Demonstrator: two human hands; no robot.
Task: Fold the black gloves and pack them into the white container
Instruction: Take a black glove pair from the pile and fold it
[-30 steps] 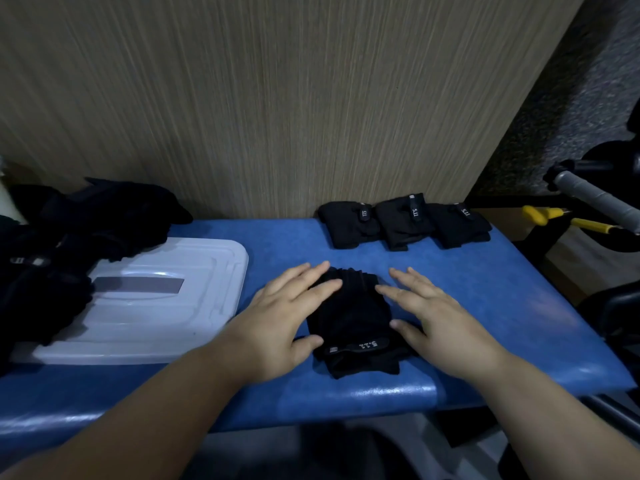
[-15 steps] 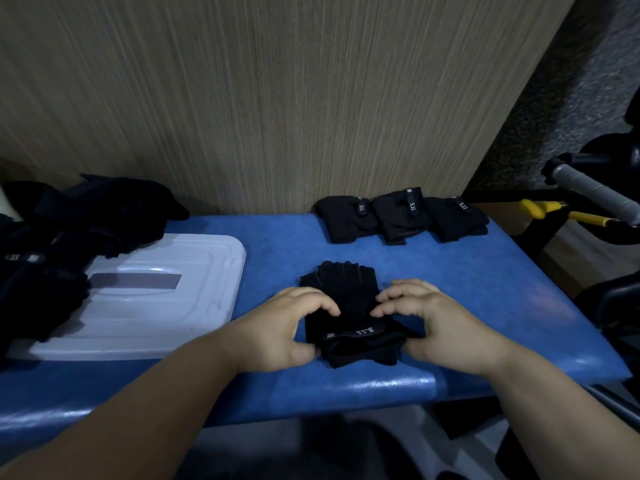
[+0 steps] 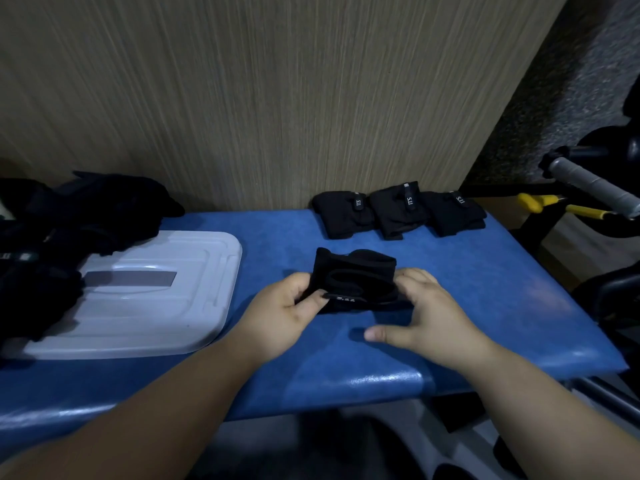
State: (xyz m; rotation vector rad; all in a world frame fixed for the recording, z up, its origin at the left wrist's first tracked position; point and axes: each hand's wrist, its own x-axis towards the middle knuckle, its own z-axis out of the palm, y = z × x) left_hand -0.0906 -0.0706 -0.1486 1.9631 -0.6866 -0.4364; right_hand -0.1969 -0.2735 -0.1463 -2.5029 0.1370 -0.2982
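**Glove mid-fold at centre of blue surface, both hands on it**

Far left: pile of black gloves, loose, spilling onto the far-left corner of the white container. A pale tag shows in the pile, but it is too small to read. The container lies flat near the left, its ribbed top up and a grey strip across the middle. Its right edge stands apart from the left hand, with a bare blue strip between.

Centre: left hand pinches the left edge of the black glove, thumb against curled fingers. The glove is doubled over and rests on the surface. Pale lettering on its near cuff band is illegible. Right hand has its fingers curled onto the glove's right edge, tips hidden by the fabric, thumb splayed toward the near side.

Far centre-right: three folded gloves in a row, touching, set against the panel wall. Each tab reads "5.11", turned sideways. There is open blue between this row and the held glove.

Right: wide bare surface out to the right edge; the near edge is rounded and glossy. Beyond the right edge are a yellow-handled tool and a grey grip.
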